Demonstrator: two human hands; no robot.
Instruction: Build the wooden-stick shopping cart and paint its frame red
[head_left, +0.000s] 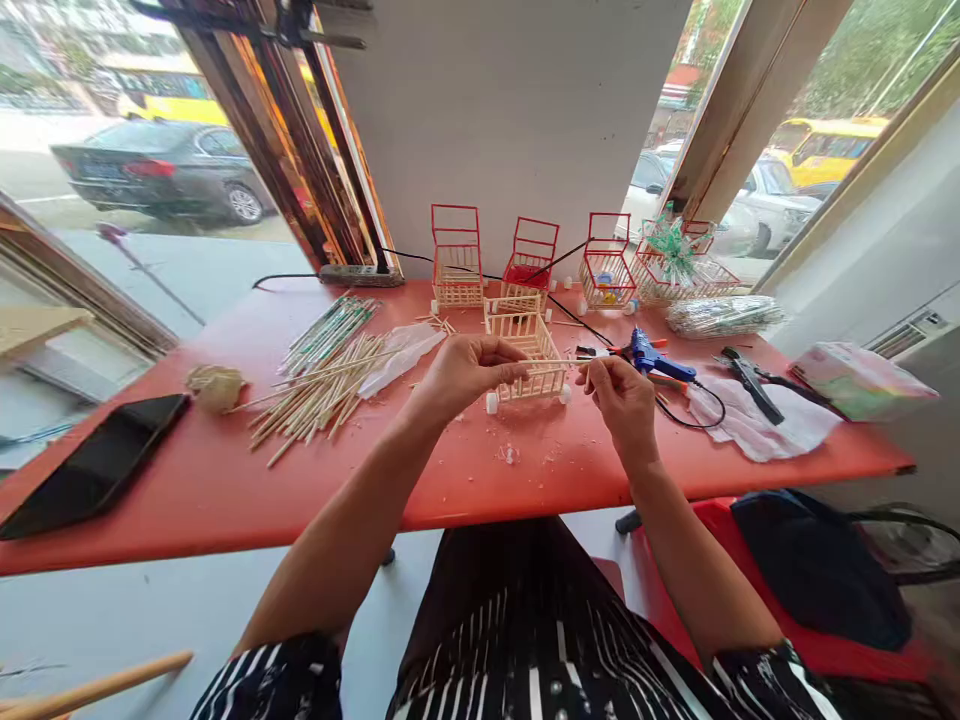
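A thin wooden stick (559,361) runs level between my two hands. My left hand (476,372) pinches its left end between thumb and fingers, and my right hand (621,400) grips the right end. Just behind the stick stands a small cart built of pale wooden sticks (555,386), with white wheels at its base; my left hand and the stick cover part of it. To the right of the cart lies a blue glue gun (651,355), near my right hand. Left of my left hand is a loose pile of wooden sticks (319,405).
Several small carts with red handles (456,250) line the wall side of the red table (360,490). Green-white wrapped sticks (330,335), a black tablet-like slab (94,465) and a power strip (360,275) lie left. Pliers (752,387) rest on a cloth (795,430) at right.
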